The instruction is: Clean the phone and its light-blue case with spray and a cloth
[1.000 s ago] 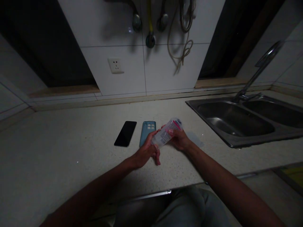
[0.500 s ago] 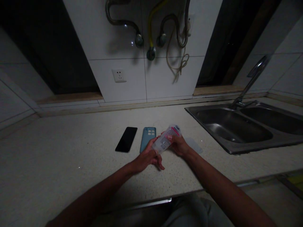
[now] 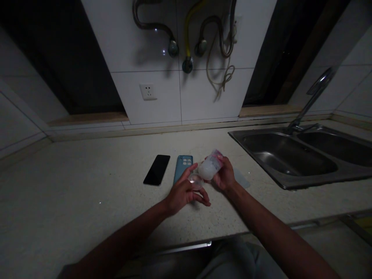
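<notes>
My right hand (image 3: 225, 174) is wrapped round a small translucent bottle (image 3: 210, 166) with pink print, tilted so its rounded whitish end points down and left. Between the thumb and fingers of my left hand (image 3: 186, 193) sits a clear, round plastic cap (image 3: 195, 181), just beside that rounded end. Whether cap and bottle touch, I cannot tell. Behind my left hand lies a blue phone case (image 3: 180, 166) with camera cutouts, its lower part covered by the hand. Left of it a black smartphone (image 3: 157, 169) lies flat, dark screen up.
A thin greyish sheet (image 3: 241, 179) lies on the pale speckled countertop (image 3: 116, 170), right of my right hand. Farther right is a steel double sink (image 3: 280, 182) with a tap (image 3: 308, 102). A wall socket (image 3: 148, 92) and hoses are behind.
The clear cap has come away from the bottle's end and is in my left hand. My right hand has turned the bottle, exposing its rounded whitish end.
</notes>
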Action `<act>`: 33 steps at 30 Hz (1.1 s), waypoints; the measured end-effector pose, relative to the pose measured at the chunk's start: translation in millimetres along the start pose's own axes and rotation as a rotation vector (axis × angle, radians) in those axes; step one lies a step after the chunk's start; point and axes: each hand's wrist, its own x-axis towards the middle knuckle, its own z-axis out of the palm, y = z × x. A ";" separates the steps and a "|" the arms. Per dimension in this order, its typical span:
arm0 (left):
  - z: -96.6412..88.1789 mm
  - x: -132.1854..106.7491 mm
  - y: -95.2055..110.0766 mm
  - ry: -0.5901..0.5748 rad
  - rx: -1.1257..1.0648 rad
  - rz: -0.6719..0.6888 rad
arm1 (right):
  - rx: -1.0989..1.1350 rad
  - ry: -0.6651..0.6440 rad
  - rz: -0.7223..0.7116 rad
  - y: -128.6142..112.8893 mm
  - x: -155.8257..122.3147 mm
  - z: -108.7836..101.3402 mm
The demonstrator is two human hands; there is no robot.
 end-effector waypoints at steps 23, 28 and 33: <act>39.7 80.5 -55.9 0.078 1.707 0.225 | 0.475 0.393 -0.322 -64.7 15.7 -46.8; 36.1 95.9 -55.1 0.090 1.719 0.295 | 0.521 0.407 -0.297 -64.3 16.1 -46.1; 27.2 88.8 -32.6 0.264 1.144 0.421 | 0.506 0.396 -0.315 -63.1 17.3 -49.9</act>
